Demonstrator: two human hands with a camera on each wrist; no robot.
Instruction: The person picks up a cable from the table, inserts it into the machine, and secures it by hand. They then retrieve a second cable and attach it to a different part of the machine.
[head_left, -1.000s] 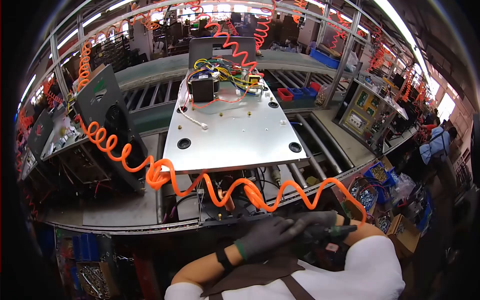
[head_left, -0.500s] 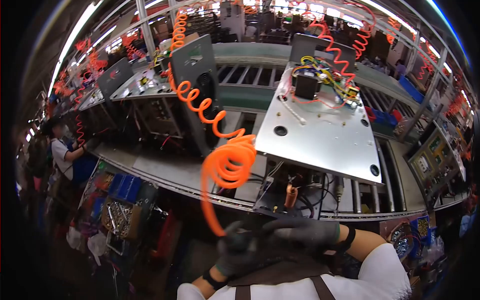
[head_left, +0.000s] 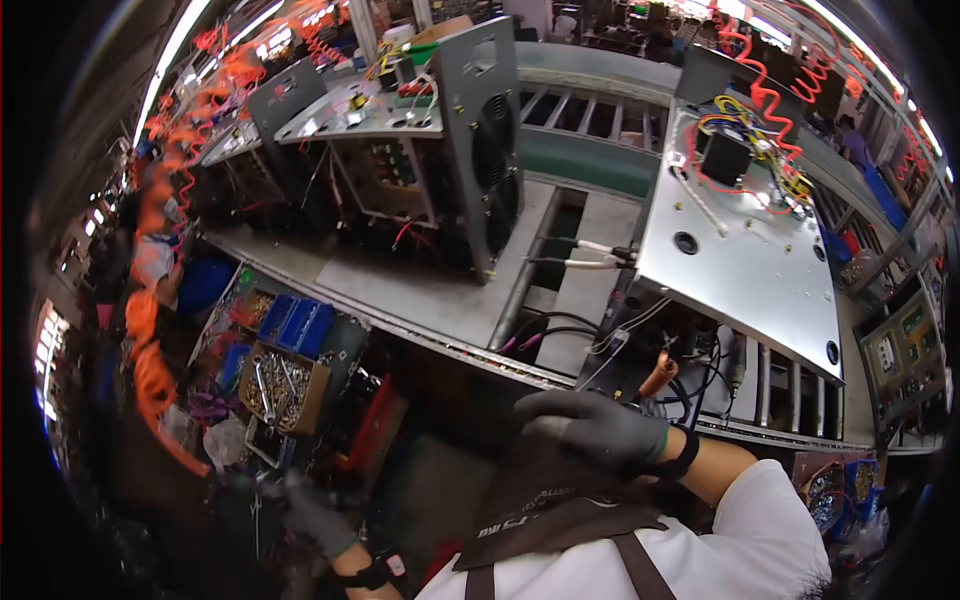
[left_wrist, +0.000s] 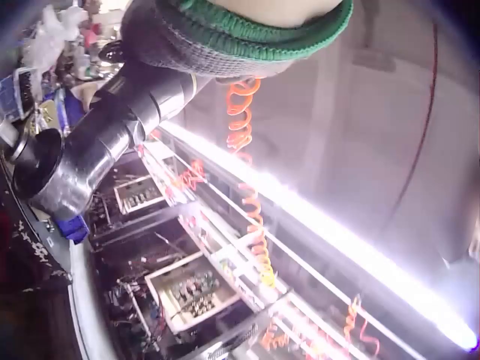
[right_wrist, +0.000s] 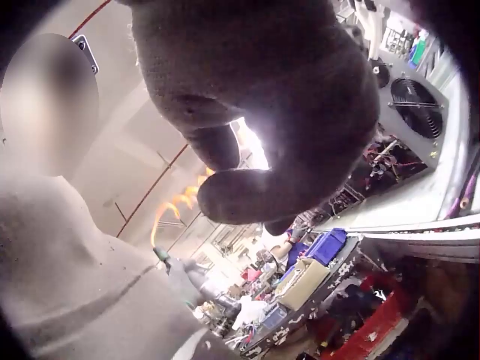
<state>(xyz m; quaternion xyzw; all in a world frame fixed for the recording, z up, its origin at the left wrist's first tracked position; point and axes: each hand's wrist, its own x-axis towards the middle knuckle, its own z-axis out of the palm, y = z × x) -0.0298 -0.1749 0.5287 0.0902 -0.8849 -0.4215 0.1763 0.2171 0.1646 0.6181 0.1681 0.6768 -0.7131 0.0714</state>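
My left hand, in a grey glove with a green cuff, is low at the left beside the parts bins. It grips a black air tool, whose dark barrel crosses the left wrist view and ends in a wider round part. The orange coiled hose comes down towards that hand. In front of the apron, my right hand has its fingers loosely bent with nothing in them. The right wrist view shows its thumb and fingers curved around a gap.
A silver-topped machine unit with wiring stands on the roller line ahead. Another unit with a grey fan panel is further left. Blue bins and a cardboard box of hardware lie at the left. A red bin stands below the bench edge.
The view has swung left. My hands, close together earlier, are now apart: the left has carried the air tool and hose leftward, while the right has stayed before the apron.
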